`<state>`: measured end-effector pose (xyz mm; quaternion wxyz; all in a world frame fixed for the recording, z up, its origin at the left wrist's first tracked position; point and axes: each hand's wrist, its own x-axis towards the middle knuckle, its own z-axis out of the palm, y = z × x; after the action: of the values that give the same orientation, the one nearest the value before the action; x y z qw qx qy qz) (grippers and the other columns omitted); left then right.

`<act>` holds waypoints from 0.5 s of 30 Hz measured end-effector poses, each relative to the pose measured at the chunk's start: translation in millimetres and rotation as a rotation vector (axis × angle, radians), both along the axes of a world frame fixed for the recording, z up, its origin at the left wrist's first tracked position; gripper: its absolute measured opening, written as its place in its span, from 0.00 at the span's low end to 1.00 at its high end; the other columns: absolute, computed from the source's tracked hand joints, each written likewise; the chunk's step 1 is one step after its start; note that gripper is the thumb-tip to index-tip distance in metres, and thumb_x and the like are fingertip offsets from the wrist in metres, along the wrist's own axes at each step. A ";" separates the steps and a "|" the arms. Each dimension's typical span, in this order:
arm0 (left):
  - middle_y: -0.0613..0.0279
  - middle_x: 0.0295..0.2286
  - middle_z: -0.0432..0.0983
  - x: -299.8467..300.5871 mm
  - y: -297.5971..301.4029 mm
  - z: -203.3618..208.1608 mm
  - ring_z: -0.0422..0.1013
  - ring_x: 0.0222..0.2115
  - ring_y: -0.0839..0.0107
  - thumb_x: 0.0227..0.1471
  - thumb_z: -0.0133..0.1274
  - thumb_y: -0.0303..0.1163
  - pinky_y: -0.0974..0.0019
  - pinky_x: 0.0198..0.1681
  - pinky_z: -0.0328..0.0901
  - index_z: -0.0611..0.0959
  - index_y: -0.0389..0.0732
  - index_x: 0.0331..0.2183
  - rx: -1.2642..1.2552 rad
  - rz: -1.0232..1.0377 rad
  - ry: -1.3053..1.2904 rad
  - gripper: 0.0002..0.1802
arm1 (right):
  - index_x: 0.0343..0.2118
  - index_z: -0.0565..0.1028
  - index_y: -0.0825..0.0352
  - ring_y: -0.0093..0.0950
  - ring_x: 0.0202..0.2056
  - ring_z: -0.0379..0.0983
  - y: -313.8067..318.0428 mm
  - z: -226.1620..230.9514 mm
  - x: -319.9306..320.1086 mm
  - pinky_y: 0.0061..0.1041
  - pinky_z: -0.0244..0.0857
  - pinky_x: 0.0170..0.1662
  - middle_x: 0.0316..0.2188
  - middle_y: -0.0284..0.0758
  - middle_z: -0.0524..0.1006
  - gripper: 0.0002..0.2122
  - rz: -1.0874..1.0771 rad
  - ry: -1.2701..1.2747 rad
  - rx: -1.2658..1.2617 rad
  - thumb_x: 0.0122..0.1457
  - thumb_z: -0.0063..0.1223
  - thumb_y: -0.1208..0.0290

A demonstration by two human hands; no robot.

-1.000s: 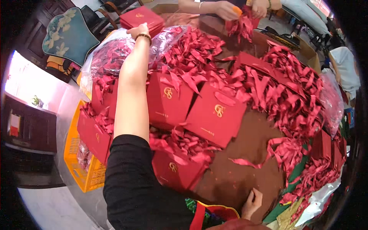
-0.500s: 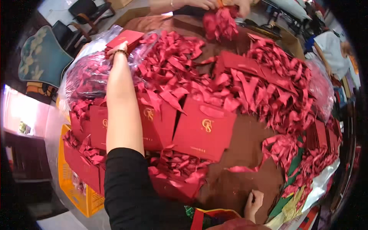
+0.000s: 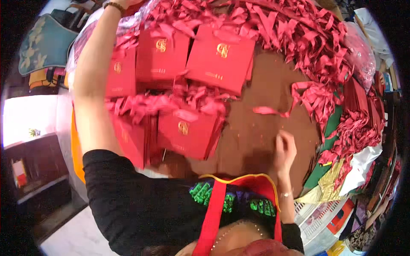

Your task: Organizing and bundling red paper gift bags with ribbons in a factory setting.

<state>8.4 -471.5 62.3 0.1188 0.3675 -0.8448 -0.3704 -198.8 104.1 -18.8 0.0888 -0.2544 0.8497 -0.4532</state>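
The brown table (image 3: 260, 141) is my landmark. Along its far and right edges red ribbon (image 3: 307, 38) lies heaped, likely pushed aside to keep the middle bare. Left of that bare patch red bags (image 3: 220, 57) lie flat and overlapping, gold emblems up, easy to pick from. My left arm stretches past them to the far edge; the left hand (image 3: 124, 2) is cut off at the frame's rim (so I cannot tell its grip). My right hand (image 3: 285, 151) rests on the near edge, fingers loosely together, holding nothing. One stray strip (image 3: 269, 111) lies just beyond it.
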 end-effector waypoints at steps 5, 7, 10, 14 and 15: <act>0.56 0.33 0.73 -80.2 164.0 103.8 0.71 0.32 0.66 0.48 0.51 0.36 0.65 0.35 0.67 0.72 0.38 0.39 -0.224 -0.372 -0.170 0.16 | 0.47 0.67 0.69 0.26 0.45 0.64 -95.3 45.9 -3.7 0.22 0.58 0.47 0.45 0.36 0.67 0.17 0.421 -0.035 -0.128 0.56 0.49 0.70; 0.54 0.35 0.72 -50.7 221.2 91.7 0.69 0.36 0.62 0.50 0.45 0.33 0.60 0.38 0.64 0.75 0.38 0.37 -0.446 -0.615 -0.120 0.13 | 0.51 0.64 0.69 0.28 0.50 0.61 -121.2 42.3 -8.9 0.24 0.56 0.51 0.49 0.38 0.64 0.20 0.489 -0.030 -0.120 0.56 0.49 0.67; 0.53 0.37 0.70 -2.6 310.4 77.5 0.67 0.37 0.57 0.43 0.51 0.31 0.58 0.39 0.63 0.73 0.40 0.40 -0.420 -0.794 -0.063 0.18 | 0.58 0.50 0.71 0.31 0.60 0.46 -151.7 20.8 -20.3 0.27 0.42 0.59 0.58 0.42 0.50 0.34 0.258 -0.484 -0.334 0.54 0.51 0.61; 0.56 0.42 0.66 52.5 381.6 43.0 0.64 0.40 0.58 0.38 0.55 0.30 0.60 0.41 0.61 0.73 0.41 0.40 -0.450 -0.639 -0.099 0.22 | 0.56 0.54 0.73 0.31 0.55 0.54 -194.0 8.8 -23.6 0.27 0.47 0.57 0.55 0.42 0.58 0.31 0.257 -0.794 -0.433 0.54 0.51 0.62; 0.51 0.46 0.63 60.9 389.1 32.5 0.62 0.43 0.55 0.37 0.56 0.30 0.58 0.45 0.60 0.70 0.39 0.44 -0.399 -0.567 -0.114 0.28 | 0.55 0.54 0.73 0.32 0.53 0.57 -197.7 11.4 -24.1 0.27 0.49 0.56 0.53 0.42 0.61 0.30 0.391 -0.937 -0.548 0.54 0.51 0.63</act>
<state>69.3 -82.3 94.7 0.0335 0.1080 -0.9742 -0.1951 -222.9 -93.6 -7.4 0.4687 -0.1925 0.5087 -0.6961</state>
